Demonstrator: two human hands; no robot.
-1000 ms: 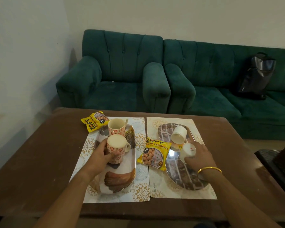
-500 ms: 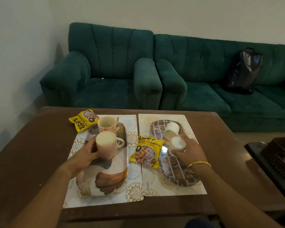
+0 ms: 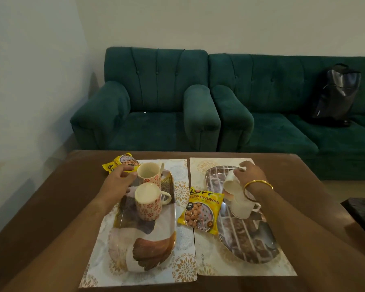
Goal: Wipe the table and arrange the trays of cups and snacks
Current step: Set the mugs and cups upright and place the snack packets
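**Both hands on the far cups**

Left hand (image 3: 119, 178) is up at the far end of the left tray (image 3: 142, 232), fingers loosely curled, thumb and fingertips touching the rim side of the far mug (image 3: 149, 174). It is a contact, not a wrap, and I cannot tell whether it is a true pinch. The mug sits at three o'clock from that hand, right against it, upright, handle pointing away toward one o'clock. The near mug (image 3: 148, 202) stands upright just behind it at six o'clock, handle out at three o'clock, and nothing is holding it.

Over on the right tray (image 3: 243, 234), the right hand (image 3: 250, 175) is curled over a white cup (image 3: 232, 182) that lies tipped, mouth facing nine o'clock. Fingers drape its top; the grip looks closed on it. A second white cup (image 3: 243, 207) sits at six o'clock from the hand, partly hidden by the wrist, handle at three o'clock.

The tray's long axis runs twelve to six, so any shuffle goes along that line. One snack packet (image 3: 200, 209) bridges the two mats; another packet (image 3: 119, 165) lies at eleven o'clock off the far mug, under the left fingers.

The mugs are cream with a red floral print; the cups are plain white.
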